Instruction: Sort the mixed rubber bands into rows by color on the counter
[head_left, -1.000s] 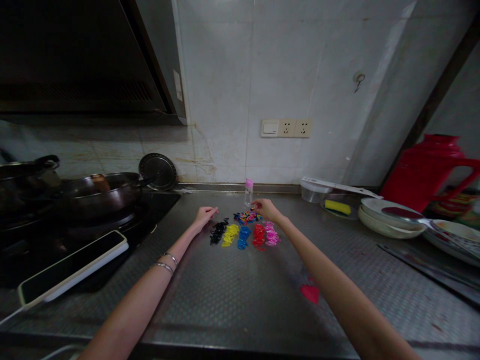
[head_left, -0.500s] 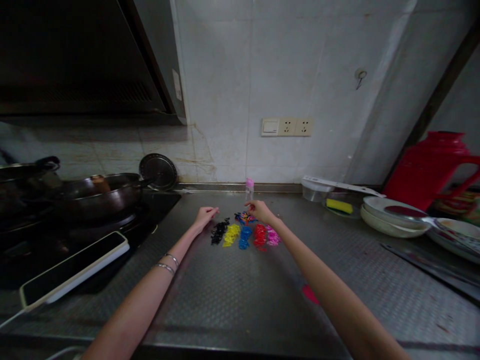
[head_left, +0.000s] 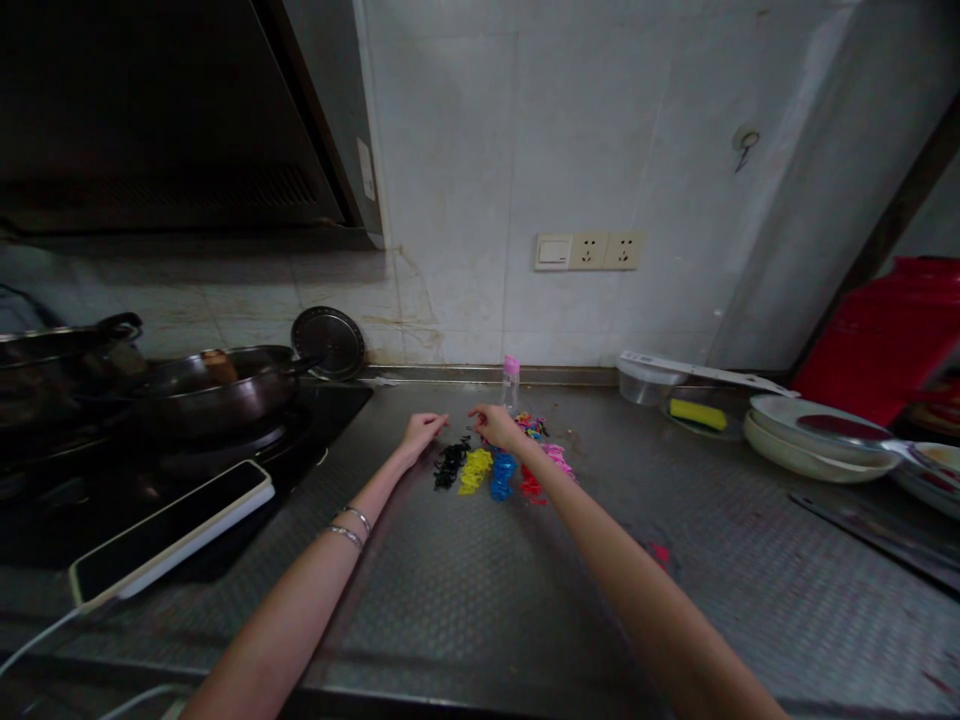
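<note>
Small black pieces [head_left: 451, 466], yellow pieces [head_left: 475, 470], blue pieces [head_left: 502, 474], red pieces [head_left: 532, 486] and pink pieces [head_left: 557, 460] lie in side-by-side groups on the metal counter [head_left: 442, 590]. A mixed-colour pile [head_left: 531, 426] sits behind them, partly hidden by my right hand [head_left: 495, 425]. That hand hovers over the back of the yellow and blue groups, fingers bent and pinched, its contents too small to make out. My left hand [head_left: 424, 432] is behind and left of the black group, fingertips together; whatever they hold is too small to tell.
A pink-capped clear bottle [head_left: 511, 382] stands by the wall. Left are a phone [head_left: 172, 530] and a pan [head_left: 225, 392] on the stove. At right are a plastic tub [head_left: 646, 382], yellow sponge [head_left: 697, 415], stacked bowls [head_left: 806, 455] and a red jug [head_left: 877, 335].
My right hand has moved left, from the mixed pile toward the black group, uncovering more of the pile. The whole view has shifted slightly. My left hand stays near the black pieces.
</note>
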